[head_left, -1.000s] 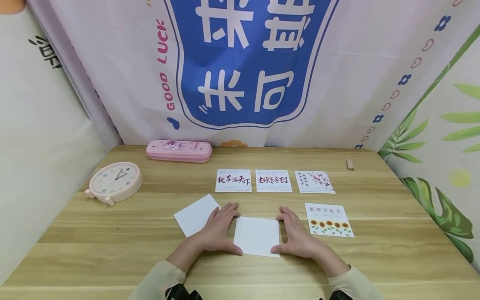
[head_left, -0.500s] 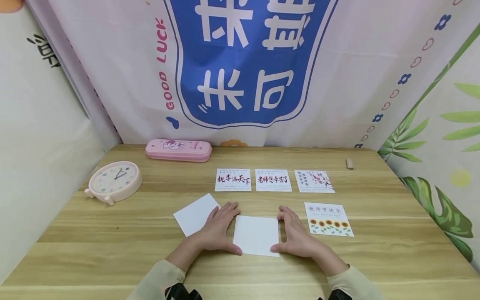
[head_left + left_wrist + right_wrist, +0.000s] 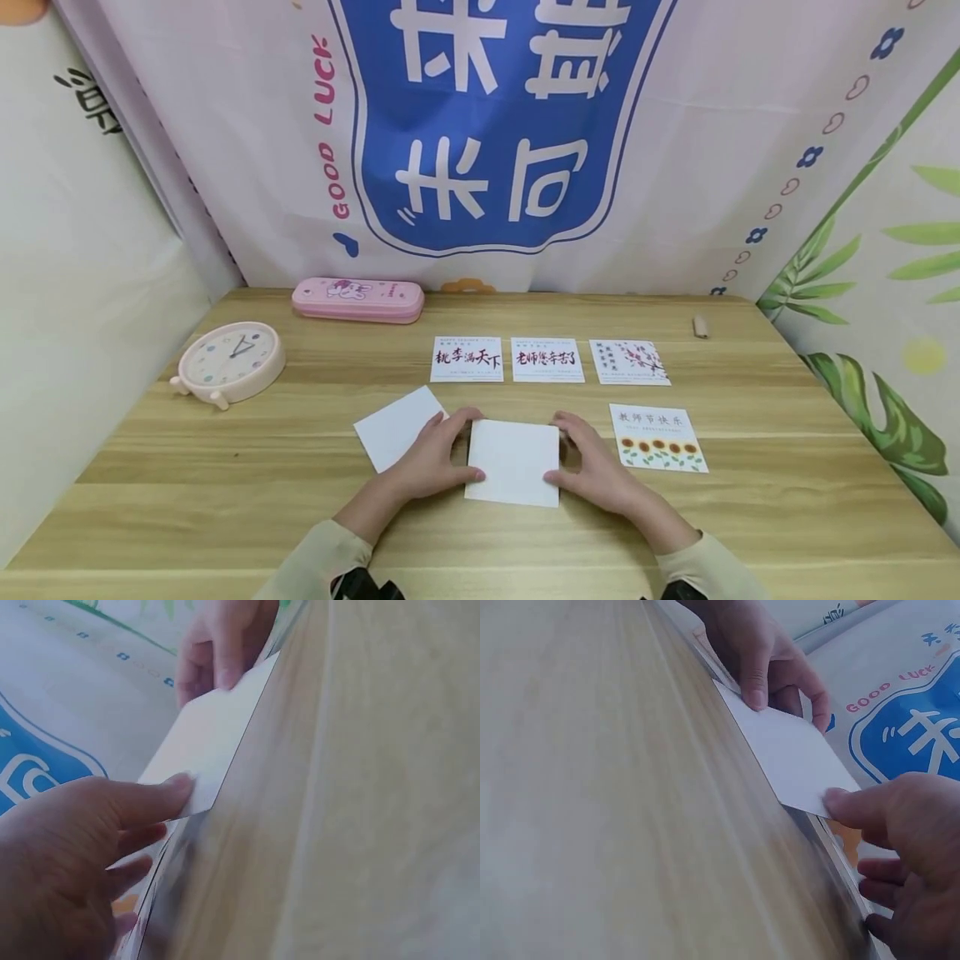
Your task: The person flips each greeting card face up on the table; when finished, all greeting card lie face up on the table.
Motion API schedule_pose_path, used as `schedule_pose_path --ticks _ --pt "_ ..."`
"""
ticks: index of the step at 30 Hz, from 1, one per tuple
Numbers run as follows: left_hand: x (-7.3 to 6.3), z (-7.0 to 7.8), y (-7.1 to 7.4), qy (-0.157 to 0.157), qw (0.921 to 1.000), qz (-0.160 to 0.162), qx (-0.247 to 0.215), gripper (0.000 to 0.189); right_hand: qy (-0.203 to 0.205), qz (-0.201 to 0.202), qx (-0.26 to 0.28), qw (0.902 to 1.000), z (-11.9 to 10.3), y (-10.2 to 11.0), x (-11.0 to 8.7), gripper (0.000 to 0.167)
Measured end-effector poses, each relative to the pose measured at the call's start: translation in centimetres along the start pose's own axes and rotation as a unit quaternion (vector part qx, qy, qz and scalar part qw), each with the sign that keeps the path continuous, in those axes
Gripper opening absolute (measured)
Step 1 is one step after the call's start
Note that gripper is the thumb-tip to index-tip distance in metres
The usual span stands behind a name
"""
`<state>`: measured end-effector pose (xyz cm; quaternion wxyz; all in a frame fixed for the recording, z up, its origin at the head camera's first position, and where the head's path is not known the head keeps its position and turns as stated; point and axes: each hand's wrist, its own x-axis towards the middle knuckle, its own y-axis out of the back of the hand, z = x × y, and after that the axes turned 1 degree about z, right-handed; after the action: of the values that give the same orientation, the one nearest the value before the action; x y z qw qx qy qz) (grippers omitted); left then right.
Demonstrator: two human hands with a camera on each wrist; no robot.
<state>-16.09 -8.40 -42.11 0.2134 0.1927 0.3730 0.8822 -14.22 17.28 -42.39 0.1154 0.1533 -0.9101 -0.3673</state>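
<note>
A blank white square card (image 3: 513,463) is held level between both hands in the head view. My left hand (image 3: 431,458) pinches its left edge, thumb on top and fingers beneath or behind. My right hand (image 3: 596,467) grips the right edge in the same way. Both wrist views show the thumbs pressed on the card's white face (image 3: 210,739), close over the wooden table; its underside is hidden. Another blank white card (image 3: 397,429) lies tilted on the table by my left hand. Right of my right hand lies a sunflower card (image 3: 660,438) with printed characters.
Farther back lie a row of printed cards: two with red lettering, a left one (image 3: 467,359) and a middle one (image 3: 547,360), and a blossom card (image 3: 630,362). A pink pencil case (image 3: 358,301), a pink clock (image 3: 232,364) and a small beige piece (image 3: 700,327) stand around them.
The thumbs have moved up along the card's sides and the fingers have curled under its edges. The card has shifted slightly away from me and looks raised off the table.
</note>
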Motion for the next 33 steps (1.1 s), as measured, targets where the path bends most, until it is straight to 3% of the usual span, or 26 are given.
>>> schedule_pose_path --ticks 4,10,15,17,21,23,26,29,33 --pt "0.0 0.3 -0.1 -0.010 0.9989 0.041 -0.022 0.055 0.013 0.052 0.051 0.9973 -0.2 0.0 0.2 0.043" --pt "0.1 0.7 -0.3 -0.037 0.9917 0.118 -0.037 0.053 -0.003 0.101 0.145 0.9844 -1.7 0.3 0.3 0.029" --pt "0.1 0.8 -0.6 -0.029 0.9827 0.167 -0.074 0.018 -0.016 0.145 0.218 0.9649 -3.0 0.8 0.0 0.003" --pt "0.2 0.7 -0.7 -0.031 0.9778 0.189 -0.085 0.006 -0.007 0.157 0.227 0.9610 -2.6 0.7 0.1 0.003" --pt "0.3 0.6 -0.7 -0.051 0.9689 0.230 -0.077 0.007 -0.020 0.164 0.255 0.9528 -1.4 0.4 0.3 0.006" --pt "0.3 0.7 -0.6 -0.048 0.9688 0.227 -0.086 0.007 -0.037 0.157 0.282 0.9457 -1.1 0.3 0.4 0.011" --pt "0.2 0.9 -0.5 -0.005 0.9677 0.197 -0.156 0.011 -0.049 0.136 0.326 0.9342 -0.9 0.4 0.4 0.019" --pt "0.1 0.9 -0.6 0.037 0.9535 0.170 -0.246 0.015 -0.043 0.112 0.364 0.9236 -0.7 0.5 0.3 0.026" --pt "0.2 0.5 -0.7 0.025 0.9335 0.165 -0.318 0.015 -0.030 0.080 0.409 0.9084 -0.6 0.9 0.3 0.030"
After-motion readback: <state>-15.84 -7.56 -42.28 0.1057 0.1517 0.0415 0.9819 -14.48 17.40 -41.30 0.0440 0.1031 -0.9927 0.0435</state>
